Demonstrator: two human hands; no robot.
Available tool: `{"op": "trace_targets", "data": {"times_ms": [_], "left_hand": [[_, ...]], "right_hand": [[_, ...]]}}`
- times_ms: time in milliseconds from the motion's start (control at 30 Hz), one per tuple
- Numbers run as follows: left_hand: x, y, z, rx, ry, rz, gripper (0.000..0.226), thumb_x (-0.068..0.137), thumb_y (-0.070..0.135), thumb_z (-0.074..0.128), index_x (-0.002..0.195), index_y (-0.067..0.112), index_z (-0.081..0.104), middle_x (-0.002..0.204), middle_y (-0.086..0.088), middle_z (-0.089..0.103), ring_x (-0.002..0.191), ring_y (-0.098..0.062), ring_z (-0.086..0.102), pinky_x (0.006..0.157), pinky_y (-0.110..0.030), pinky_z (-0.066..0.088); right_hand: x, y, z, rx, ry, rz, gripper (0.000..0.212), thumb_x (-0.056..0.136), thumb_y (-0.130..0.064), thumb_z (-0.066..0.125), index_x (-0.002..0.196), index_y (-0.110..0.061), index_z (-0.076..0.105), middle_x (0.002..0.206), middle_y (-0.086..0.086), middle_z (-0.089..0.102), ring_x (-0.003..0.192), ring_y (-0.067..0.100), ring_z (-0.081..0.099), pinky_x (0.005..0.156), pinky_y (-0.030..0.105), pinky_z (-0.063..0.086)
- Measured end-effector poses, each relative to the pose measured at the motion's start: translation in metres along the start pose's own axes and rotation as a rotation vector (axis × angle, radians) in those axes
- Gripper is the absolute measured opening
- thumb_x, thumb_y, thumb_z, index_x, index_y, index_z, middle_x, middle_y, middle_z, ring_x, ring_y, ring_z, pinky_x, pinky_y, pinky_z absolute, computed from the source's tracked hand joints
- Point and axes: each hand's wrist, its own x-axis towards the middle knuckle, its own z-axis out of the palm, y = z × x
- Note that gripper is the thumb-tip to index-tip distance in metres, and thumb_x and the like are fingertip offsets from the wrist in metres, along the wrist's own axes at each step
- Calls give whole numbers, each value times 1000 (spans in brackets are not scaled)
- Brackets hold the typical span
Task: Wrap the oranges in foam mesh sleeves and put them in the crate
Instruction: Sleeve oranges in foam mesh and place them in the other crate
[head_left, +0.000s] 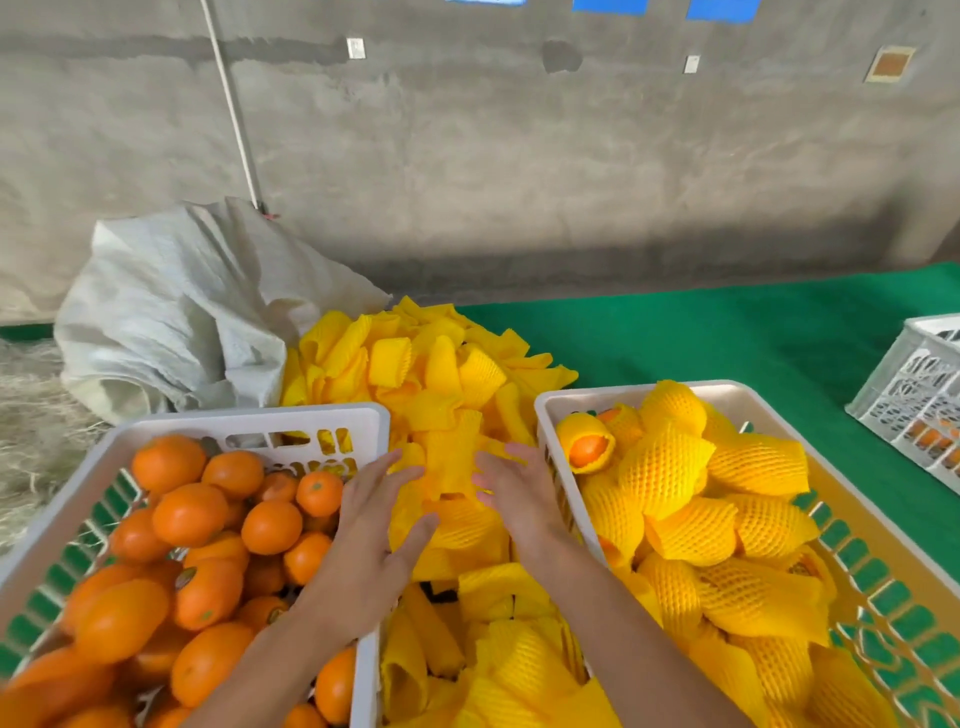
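Both hands reach into the pile of yellow foam sleeves (441, 395) between the two crates; the left hand (371, 540) has straight, loose fingers resting on the pile and holds nothing; the right hand (511, 493) lies on a sleeve with its fingers spread, and whether it pinches one cannot be told. The sleeves are soft and stuck together, so the hands may lift two at once, or knock some off the heap. At 8 o'clock the left crate (311, 415) is full of bare oranges (187, 514); at 4 o'clock the right crate (582, 396) holds wrapped oranges (665, 470), and one at its far corner peeks out of its sleeve and could slip free; a third crate (914, 384) sits at 3 o'clock on the green counter (727, 332).
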Motion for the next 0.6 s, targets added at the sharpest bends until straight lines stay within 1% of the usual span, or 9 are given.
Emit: {"op": "trace_targets", "data": {"times_ms": [100,133,233,267,300,367,400,500,600], "left_hand": [[1,-3,-4,-46,-17,-117,70,104,50,42,164,32,11,167,24,-3,155,4,-9,125,-26,7],[3,-5,-5,-97,-20,-173,72,104,52,38,165,28,8,166,22,0,155,3,-7,127,-27,5],[8,-17,-13,-156,29,-237,61,107,50,32,160,20,27,149,23,36,138,16,32,117,-13,23],[8,-25,-17,-92,45,-220,50,110,43,33,154,18,38,136,23,50,123,20,46,108,-13,36],[8,-37,-20,42,50,-210,41,112,34,35,147,16,44,127,16,58,117,11,56,102,-24,46],[6,-60,-24,455,-62,-249,39,111,27,42,148,14,45,140,-7,56,129,-25,54,104,-45,45],[4,-68,-26,659,-156,-308,44,108,30,47,150,16,43,150,-9,48,138,-31,44,111,-47,39],[0,-82,-23,946,-297,-324,53,100,37,59,149,22,45,158,-4,37,148,-28,30,121,-45,24],[1,-83,-17,1029,-237,-293,52,96,28,62,146,23,48,156,-5,38,148,-29,28,120,-49,22]], "right_hand": [[-2,9,7,-445,-123,-9,30,96,-26,72,122,-14,64,106,0,68,93,14,67,80,22,55],[-3,13,8,-581,-162,-67,24,97,-28,70,117,-16,68,108,-2,68,93,12,66,76,23,53],[-7,27,4,-1025,-316,-210,28,100,-32,65,125,-20,66,130,1,60,118,23,60,92,32,49],[-8,29,2,-1156,-372,-214,32,99,-33,66,128,-21,64,135,4,57,122,25,57,96,34,49],[-9,30,0,-1266,-426,-190,37,97,-34,69,131,-21,63,137,7,54,124,27,55,99,35,48],[-10,32,-2,-1474,-533,-103,51,91,-34,75,137,-20,59,140,10,49,125,29,53,100,37,49],[-10,32,-1,-1580,-577,-70,55,89,-32,76,140,-19,56,140,10,46,126,30,52,100,38,50],[-12,36,-2,-1792,-591,-109,44,95,-18,67,137,-15,56,140,12,45,128,33,51,104,41,48],[-10,36,-5,-1835,-519,-205,27,101,-15,56,127,-15,62,131,10,59,121,29,57,99,37,45]]}}
